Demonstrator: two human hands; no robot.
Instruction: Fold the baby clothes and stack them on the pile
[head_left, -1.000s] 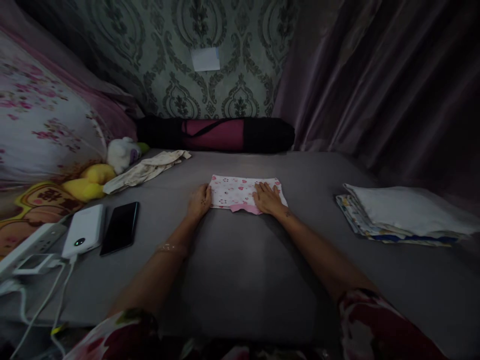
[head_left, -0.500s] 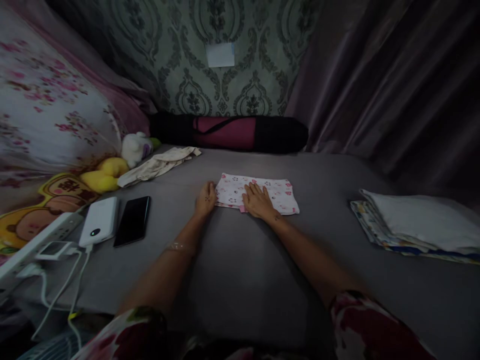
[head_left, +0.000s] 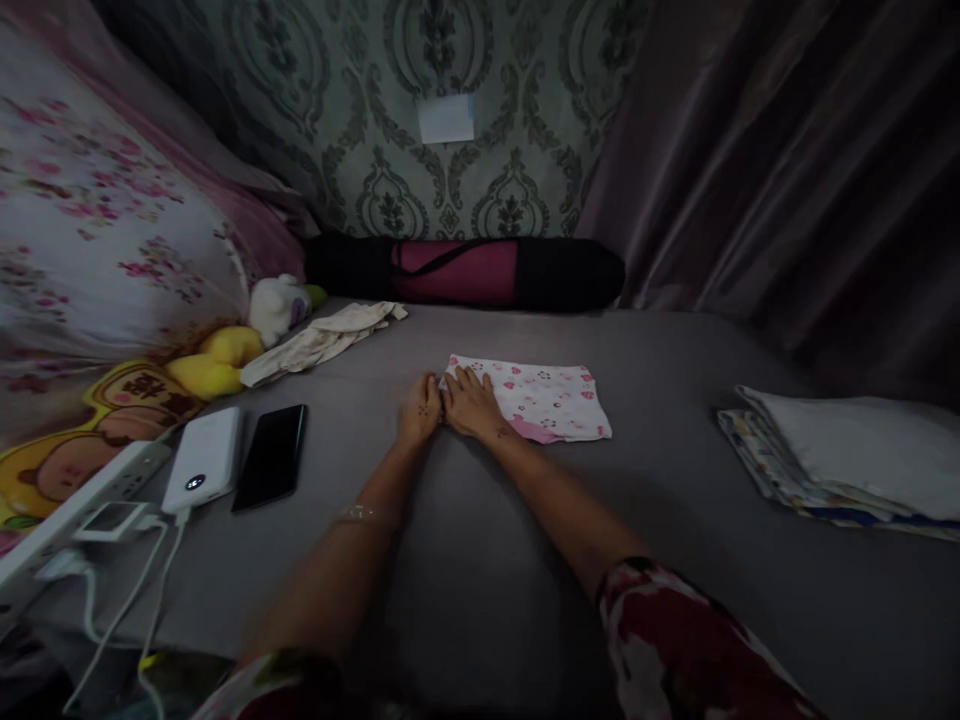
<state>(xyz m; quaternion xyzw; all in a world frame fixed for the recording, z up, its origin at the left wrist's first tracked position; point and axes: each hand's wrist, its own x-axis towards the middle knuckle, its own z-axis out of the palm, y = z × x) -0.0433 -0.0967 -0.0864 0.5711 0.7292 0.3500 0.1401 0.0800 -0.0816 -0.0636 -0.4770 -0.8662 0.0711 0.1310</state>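
A folded white cloth (head_left: 559,390) with pink and dark printed figures lies flat on the grey bed sheet, and a pink patch shows along its near edge. At its left edge is my left hand (head_left: 420,410), turned on its side with the fingers curled in at the cloth's border; the fingertips are partly hidden. My right hand (head_left: 471,405) rests palm down on the left part of the cloth, fingers stretched out, right beside the left hand.
On the left lie a black phone (head_left: 271,455), a white power bank (head_left: 202,460), a power strip (head_left: 82,510) with cables, plush toys (head_left: 217,360) and a crumpled light cloth (head_left: 326,340). A long black-and-pink bag (head_left: 457,272) lies along the wall. Folded fabric (head_left: 862,450) is stacked at right.
My right hand has slid left across the cloth from its middle to its left edge, next to my left hand. More of the pink patch shows. The left hand stays at the edge.
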